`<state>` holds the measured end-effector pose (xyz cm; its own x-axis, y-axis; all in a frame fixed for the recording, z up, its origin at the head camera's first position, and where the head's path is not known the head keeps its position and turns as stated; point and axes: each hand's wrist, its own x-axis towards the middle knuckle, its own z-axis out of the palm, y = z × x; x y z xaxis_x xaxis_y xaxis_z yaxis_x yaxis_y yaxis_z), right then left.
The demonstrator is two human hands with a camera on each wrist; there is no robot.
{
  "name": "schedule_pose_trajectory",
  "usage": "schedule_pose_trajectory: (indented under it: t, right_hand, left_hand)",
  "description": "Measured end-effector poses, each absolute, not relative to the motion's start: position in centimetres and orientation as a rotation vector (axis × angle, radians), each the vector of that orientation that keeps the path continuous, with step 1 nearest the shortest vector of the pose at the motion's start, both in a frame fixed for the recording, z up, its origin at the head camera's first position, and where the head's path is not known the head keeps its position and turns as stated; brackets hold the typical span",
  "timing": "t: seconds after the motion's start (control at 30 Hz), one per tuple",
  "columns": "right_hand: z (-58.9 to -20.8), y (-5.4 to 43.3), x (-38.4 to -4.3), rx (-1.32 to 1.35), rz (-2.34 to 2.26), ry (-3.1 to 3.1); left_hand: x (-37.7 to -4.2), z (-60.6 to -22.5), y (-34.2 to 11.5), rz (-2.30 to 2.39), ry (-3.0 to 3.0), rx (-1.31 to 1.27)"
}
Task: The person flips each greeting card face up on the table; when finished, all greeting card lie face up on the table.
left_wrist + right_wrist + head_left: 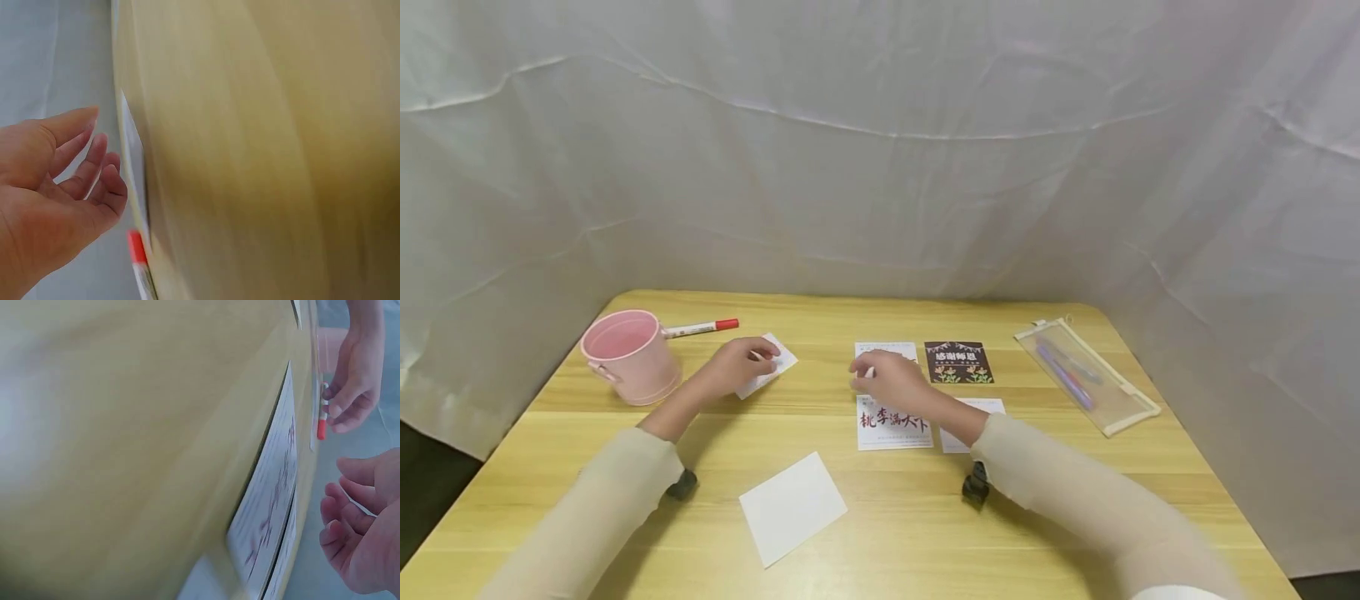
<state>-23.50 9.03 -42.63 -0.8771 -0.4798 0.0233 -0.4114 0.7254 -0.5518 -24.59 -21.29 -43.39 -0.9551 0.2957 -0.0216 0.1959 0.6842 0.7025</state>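
Note:
My left hand (739,368) hovers over a white card (784,358) on the table, its fingers loosely bent and holding nothing. The left wrist view shows a gap between thumb and fingertips. My right hand (895,383), also loosely curled, is above two cards; in the right wrist view nothing is between its fingers. The nearer of these cards, a white card with red calligraphy (895,427), lies flat. The farther white card (883,346) is partly hidden by the hand. Another white card (955,442) lies partly under the right forearm.
A dark card with flowers (958,363) lies right of the right hand. Near the front is a blank white card (793,510). A pink bucket (638,367) and a red-capped marker (700,329) are at left; a clear zip pouch with pens (1108,387) is at right.

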Motion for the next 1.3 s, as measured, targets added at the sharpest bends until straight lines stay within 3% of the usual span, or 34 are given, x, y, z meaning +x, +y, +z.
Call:
schedule_pose_trajectory:
  t: [0.3,0.6,1.3]
  right_hand:
    - [-43.1,3.2,-25.8,-0.781,-0.796,2.809]
    - [-43.5,-0.9,-27.9,-0.729,-0.744,2.814]
    - [-44.1,-3.3,-28.2,-0.490,-0.710,2.833]
  left_hand:
    - [-25.8,-43.7,-24.9,1.145,2.844,0.289]
    - [-26.9,-43.8,-25.2,1.092,2.865,0.319]
    - [-27.5,-44.2,-24.7,0.978,2.859,0.274]
